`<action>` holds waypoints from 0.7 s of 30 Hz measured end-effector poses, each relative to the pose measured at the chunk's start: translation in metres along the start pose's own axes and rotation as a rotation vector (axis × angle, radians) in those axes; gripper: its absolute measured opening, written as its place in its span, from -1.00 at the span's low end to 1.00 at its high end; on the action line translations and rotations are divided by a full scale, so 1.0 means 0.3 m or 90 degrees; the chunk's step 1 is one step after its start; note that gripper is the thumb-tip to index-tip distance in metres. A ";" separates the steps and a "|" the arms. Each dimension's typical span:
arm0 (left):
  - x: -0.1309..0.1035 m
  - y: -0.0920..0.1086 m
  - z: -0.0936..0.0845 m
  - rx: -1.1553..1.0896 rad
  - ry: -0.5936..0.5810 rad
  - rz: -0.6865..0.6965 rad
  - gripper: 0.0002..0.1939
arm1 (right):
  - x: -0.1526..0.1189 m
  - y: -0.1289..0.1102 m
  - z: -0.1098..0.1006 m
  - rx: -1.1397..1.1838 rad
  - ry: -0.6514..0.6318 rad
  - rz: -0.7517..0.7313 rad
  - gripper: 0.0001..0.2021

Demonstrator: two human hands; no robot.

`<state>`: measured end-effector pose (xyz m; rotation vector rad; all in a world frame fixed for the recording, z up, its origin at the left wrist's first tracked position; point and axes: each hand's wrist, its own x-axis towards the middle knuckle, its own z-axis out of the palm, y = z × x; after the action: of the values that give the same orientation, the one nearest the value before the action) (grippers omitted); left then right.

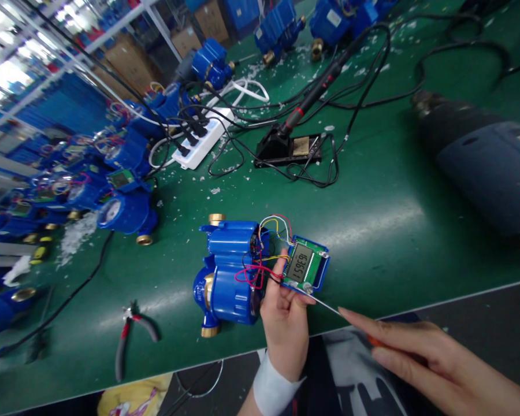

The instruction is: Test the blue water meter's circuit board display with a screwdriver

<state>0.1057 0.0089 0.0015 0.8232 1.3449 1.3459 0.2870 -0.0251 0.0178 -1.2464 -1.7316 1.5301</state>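
My left hand (288,315), with a white band at the wrist, holds a blue-framed circuit board (315,268) whose lit display (300,261) shows digits. Red, yellow, white and black wires (260,274) run from the board to a blue meter (234,292) with brass ends, lying on its side just left of the hand. My right hand (409,349) is closed around the orange handle of a screwdriver (327,304). The thin shaft points left, and its tip is at the board's lower edge beside my left fingers.
Pliers (130,335) lie at the front left of the green table (177,271). Behind are a soldering iron (305,104) in its stand, a white power strip (203,138) and tangled black cables. More blue meters (127,211) line the left; a dark blue tool (494,167) lies right.
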 end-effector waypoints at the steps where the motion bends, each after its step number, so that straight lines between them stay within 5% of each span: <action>1: 0.001 0.000 0.000 -0.001 -0.003 -0.002 -0.31 | 0.001 -0.001 0.000 0.024 -0.004 0.018 -0.66; 10: 0.004 -0.003 -0.004 0.008 -0.010 0.013 -0.31 | 0.013 -0.010 0.004 0.085 -0.015 0.075 -0.67; 18: 0.003 -0.010 -0.021 0.008 -0.029 -0.041 -0.36 | -0.032 0.025 -0.120 -0.198 -0.089 -0.032 -0.61; 21: 0.000 -0.012 -0.021 0.010 -0.031 -0.058 -0.31 | -0.047 0.026 -0.173 -0.240 0.015 -0.069 -0.60</action>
<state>0.1004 0.0067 -0.0030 0.7907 1.3410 1.2385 0.3395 -0.0127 0.0254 -1.3137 -2.1018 1.1563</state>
